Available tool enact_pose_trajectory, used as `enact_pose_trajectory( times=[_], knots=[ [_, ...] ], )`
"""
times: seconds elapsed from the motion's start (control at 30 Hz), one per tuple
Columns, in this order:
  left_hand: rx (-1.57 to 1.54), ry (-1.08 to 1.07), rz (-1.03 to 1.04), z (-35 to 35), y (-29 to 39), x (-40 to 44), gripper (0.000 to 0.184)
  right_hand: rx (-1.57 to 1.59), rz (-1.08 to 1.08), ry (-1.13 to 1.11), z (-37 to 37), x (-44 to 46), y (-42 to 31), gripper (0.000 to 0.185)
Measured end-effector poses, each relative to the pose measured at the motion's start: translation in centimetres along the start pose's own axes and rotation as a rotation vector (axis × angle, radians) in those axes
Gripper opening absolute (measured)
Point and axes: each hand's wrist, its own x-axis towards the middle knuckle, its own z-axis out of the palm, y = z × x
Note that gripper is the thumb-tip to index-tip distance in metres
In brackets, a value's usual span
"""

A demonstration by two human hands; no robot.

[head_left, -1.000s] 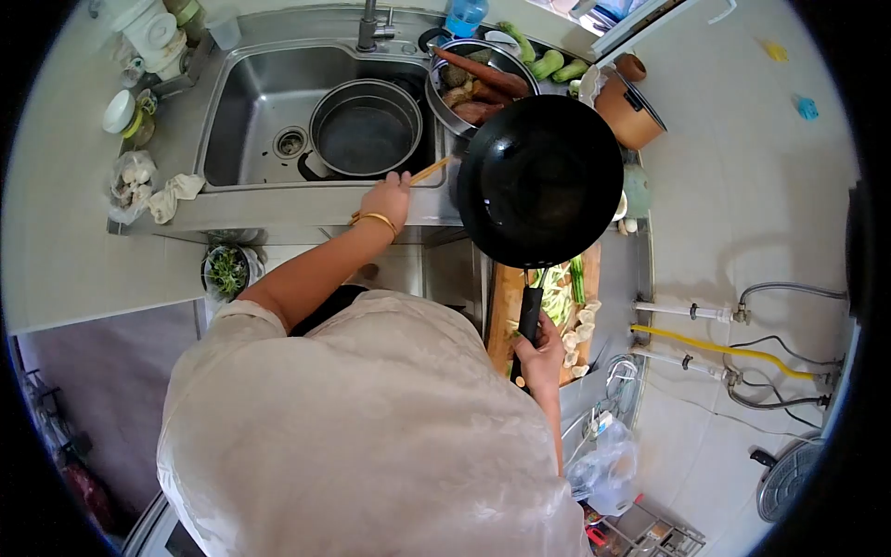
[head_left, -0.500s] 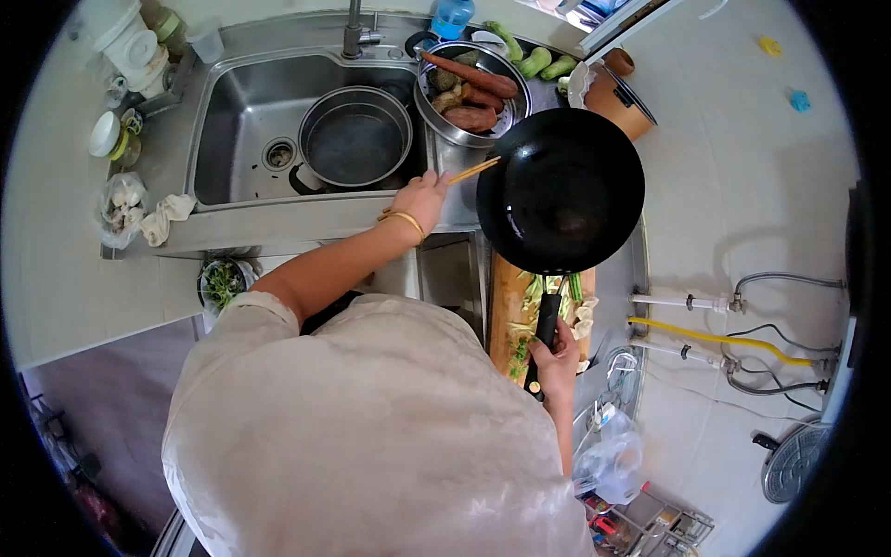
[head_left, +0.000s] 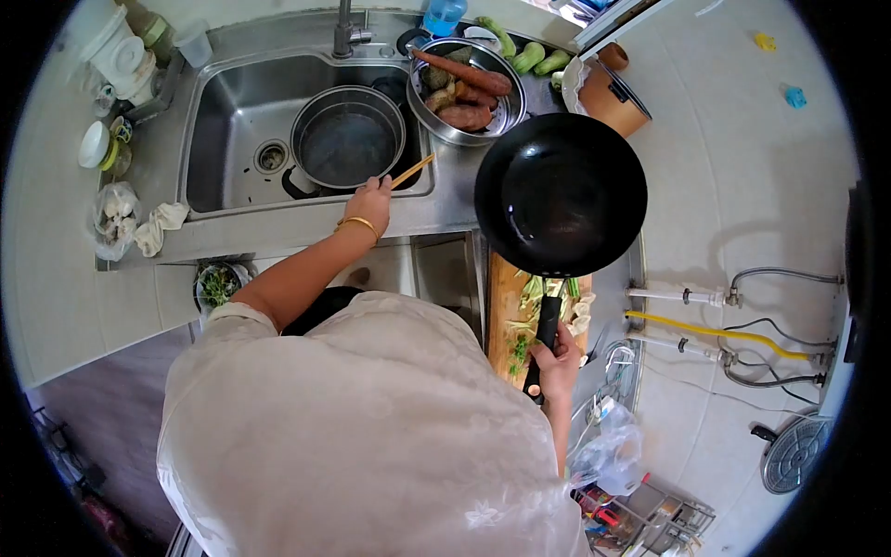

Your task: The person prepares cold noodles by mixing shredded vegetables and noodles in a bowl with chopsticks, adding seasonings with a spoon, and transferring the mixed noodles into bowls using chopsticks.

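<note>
One wok (head_left: 561,195) occupies the right hand (head_left: 559,367), two chopsticks (head_left: 414,171) the left hand (head_left: 368,203).

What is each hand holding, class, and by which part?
Right hand: the black wok, by its handle. Left hand: chopsticks, tips jutting out, exact grip hidden.

Pale tiled wall (head_left: 742,200) on the right, yellow hose (head_left: 719,336) and white pipes (head_left: 676,296) crossing it, steel bench (head_left: 269,226) with sink (head_left: 227,116) and tap (head_left: 344,35), window (head_left: 620,22) at the top edge, purplish-grey floor (head_left: 116,436) lower left.
</note>
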Motion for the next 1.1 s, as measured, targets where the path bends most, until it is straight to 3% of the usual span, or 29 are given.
enact_pose_trajectory(
  times=[0.2,0.4,0.6,0.67,0.87,1.1],
  knots=[
    [-0.088,-0.015,-0.059,-0.4,0.3,0.0,0.038,-0.007,-0.098,0.113,-1.9,0.4,0.6,0.049],
    [-0.264,-0.073,-0.007,-0.1,1.4,0.7,0.036,-0.252,-0.124,0.271,-2.6,1.5,1.5,0.054],
    [-0.284,-0.113,0.162,1.7,3.3,2.0,0.034,-0.473,-0.115,0.427,-1.0,2.5,0.6,0.057],
    [-0.292,-0.209,0.179,1.6,3.9,2.7,0.032,-0.528,-0.267,0.491,-0.8,3.1,1.9,0.054],
    [-0.449,-0.277,0.304,2.3,6.0,2.9,0.034,-0.545,-0.175,0.587,1.0,3.7,0.4,0.055],
    [-0.595,-0.271,0.520,1.8,15.6,4.4,0.035,-0.645,-0.179,0.627,1.8,3.3,-1.7,0.057]
  ],
)
